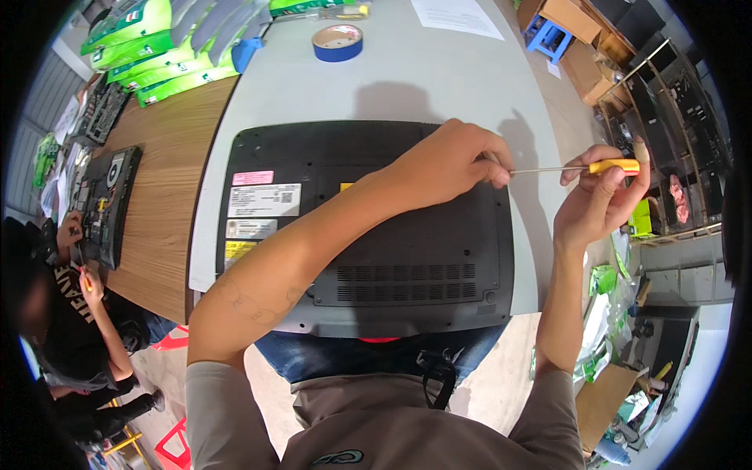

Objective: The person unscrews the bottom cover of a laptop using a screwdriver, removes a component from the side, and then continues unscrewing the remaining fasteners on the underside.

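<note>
A black laptop lies bottom side up before me, with labels and vent slots showing. Over its right side, my left hand is closed in a pinch at the tip of a screwdriver. Whatever its fingertips hold there is hidden or too small to make out. Just past the table's right edge, my right hand grips the yellow handle of that screwdriver, its shaft pointing left toward the other hand. My left forearm crosses above the laptop and covers part of its middle.
On the grey table stands a blue-edged tape roll, with a paper sheet farther right. Green packages are piled at far left. A co-worker works on an opened laptop. Shelving stands right.
</note>
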A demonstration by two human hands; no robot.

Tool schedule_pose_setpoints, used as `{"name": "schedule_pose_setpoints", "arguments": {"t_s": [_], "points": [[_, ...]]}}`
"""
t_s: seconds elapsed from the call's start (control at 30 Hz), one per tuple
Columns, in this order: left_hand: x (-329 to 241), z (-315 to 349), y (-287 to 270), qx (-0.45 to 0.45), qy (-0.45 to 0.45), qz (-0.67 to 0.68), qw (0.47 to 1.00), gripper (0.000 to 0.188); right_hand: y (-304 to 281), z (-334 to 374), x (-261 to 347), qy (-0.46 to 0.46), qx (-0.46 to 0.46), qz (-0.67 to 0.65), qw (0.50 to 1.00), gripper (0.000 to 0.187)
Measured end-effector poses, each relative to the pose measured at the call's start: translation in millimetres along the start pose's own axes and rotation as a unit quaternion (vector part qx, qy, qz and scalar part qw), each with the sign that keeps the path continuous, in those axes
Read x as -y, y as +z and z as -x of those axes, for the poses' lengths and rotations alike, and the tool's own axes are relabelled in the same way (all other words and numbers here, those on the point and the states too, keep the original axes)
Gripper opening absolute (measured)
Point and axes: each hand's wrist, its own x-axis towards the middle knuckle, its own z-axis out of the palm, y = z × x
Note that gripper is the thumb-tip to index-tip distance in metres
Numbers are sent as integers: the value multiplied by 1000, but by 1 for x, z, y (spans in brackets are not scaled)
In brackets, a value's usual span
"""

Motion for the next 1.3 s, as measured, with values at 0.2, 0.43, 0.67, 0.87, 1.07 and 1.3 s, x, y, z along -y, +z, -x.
{"name": "schedule_pose_setpoints", "arguments": {"t_s": [0.2,0.43,0.67,0.87,1.07,1.3], "points": [[15,-8,-64,-97,67,-219,969,12,-3,5,-26,128,-85,-22,988,42],[70,-35,-211,-274,-115,-422,857,24,-7,5,-42,184,-75,-18,980,40],[117,-51,-238,-230,-165,-498,820,28,-6,3,-41,169,-81,-18,982,40],[78,-53,-142,-183,-3,-450,874,25,-9,5,-44,85,-19,13,996,38],[41,-15,-36,-13,-23,-308,951,29,-5,4,-44,52,14,38,998,38],[23,-2,-13,-39,-59,-289,955,25,-5,-5,-36,61,42,65,995,41]]}}
